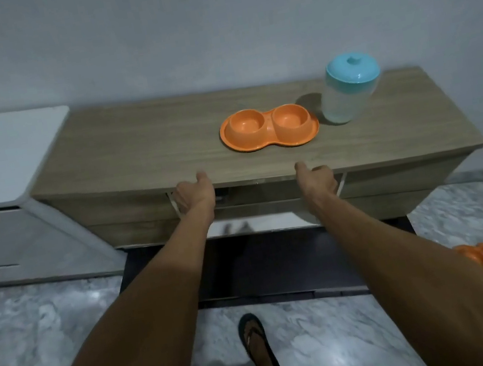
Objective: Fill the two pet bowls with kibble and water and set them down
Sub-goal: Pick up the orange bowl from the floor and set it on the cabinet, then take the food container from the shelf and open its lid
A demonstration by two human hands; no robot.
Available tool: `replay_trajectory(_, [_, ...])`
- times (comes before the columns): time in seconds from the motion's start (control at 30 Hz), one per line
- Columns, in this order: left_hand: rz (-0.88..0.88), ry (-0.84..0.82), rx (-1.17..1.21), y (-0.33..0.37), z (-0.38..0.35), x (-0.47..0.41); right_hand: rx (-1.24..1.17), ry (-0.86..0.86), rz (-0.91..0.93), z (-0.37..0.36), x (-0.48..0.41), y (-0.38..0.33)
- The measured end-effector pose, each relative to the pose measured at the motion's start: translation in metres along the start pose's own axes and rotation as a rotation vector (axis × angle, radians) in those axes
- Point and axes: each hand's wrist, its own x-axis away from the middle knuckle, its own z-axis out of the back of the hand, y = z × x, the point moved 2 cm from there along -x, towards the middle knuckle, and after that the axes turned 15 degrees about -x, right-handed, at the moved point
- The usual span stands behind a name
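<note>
Lying on the wooden cabinet top [139,142], long axis left to right: orange double pet bowl [269,128], both cups empty. Just beside it, lidded jug [348,88], contents unclear. Gripping the tilted drawer front's [257,208] upper edge: left hand [196,194], right hand [317,178].

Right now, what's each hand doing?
Left hand: closed on the top edge of the wooden cabinet's drop-down door.
Right hand: the same grip on that door.
</note>
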Motion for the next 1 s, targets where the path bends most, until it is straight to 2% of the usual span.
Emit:
replay_trajectory(0.2, [0.053,-0.026,0.037,-0.059,0.02,0.006,-0.013,-0.062,-0.034,-0.006,0.031,0.053])
replay_trajectory(0.33, [0.021,-0.013,-0.005,-0.09,0.007,-0.024,0.007,-0.109,0.004,-0.034,0.023,0.1])
replay_trajectory(0.43, [-0.055,-0.021,-0.016,-0.112,-0.019,-0.063,0.013,-0.178,0.055,-0.072,0.002,0.141])
replay_trajectory(0.63, [-0.314,-0.018,0.002,-0.141,-0.08,-0.136,-0.051,-0.252,0.237,-0.147,-0.049,0.199])
replay_trajectory(0.77, [-0.397,0.002,0.024,-0.151,-0.116,-0.177,-0.09,-0.239,0.386,-0.183,-0.08,0.213])
replay_trajectory(1.0, [-0.341,0.055,0.024,-0.148,-0.137,-0.211,-0.081,-0.31,0.419,-0.217,-0.105,0.211])
